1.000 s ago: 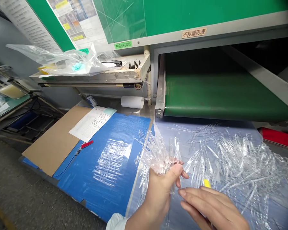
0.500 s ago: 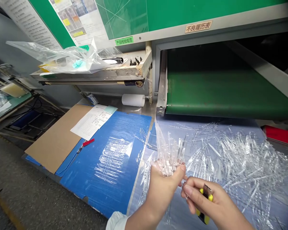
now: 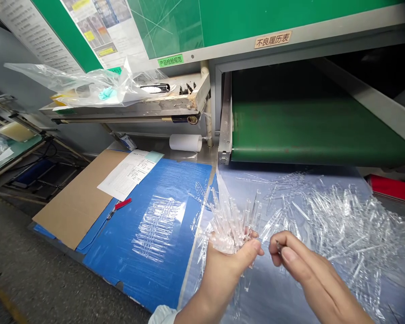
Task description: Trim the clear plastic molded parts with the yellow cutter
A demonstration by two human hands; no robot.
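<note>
My left hand [image 3: 227, 267] is closed around a bundle of clear plastic sticks [image 3: 234, 216], which fan out upward from the fist; some ends stick out below it. To the right, apart from the bundle, my right hand [image 3: 307, 265] is curled with thumb and forefinger pinched. A small dark tip [image 3: 278, 246] shows between those fingers. It seems to belong to the yellow-and-black hand tool seen earlier in that hand, but its handle is hidden now. Beyond my right hand lies a large heap of loose clear plastic sticks [image 3: 354, 229].
A flat row of clear sticks [image 3: 158, 227] lies on the blue board [image 3: 114, 270] at left. A red-handled knife [image 3: 123, 203], a printed sheet [image 3: 128, 175] and cardboard [image 3: 77, 198] are beside it. The green conveyor belt [image 3: 310, 130] ends above the table. A paper roll [image 3: 185, 142] lies behind.
My right hand has drawn away to the right of the bundle and turned, so the yellow-and-black tool is no longer visible. The sticks in my left hand have spread and tilted.
</note>
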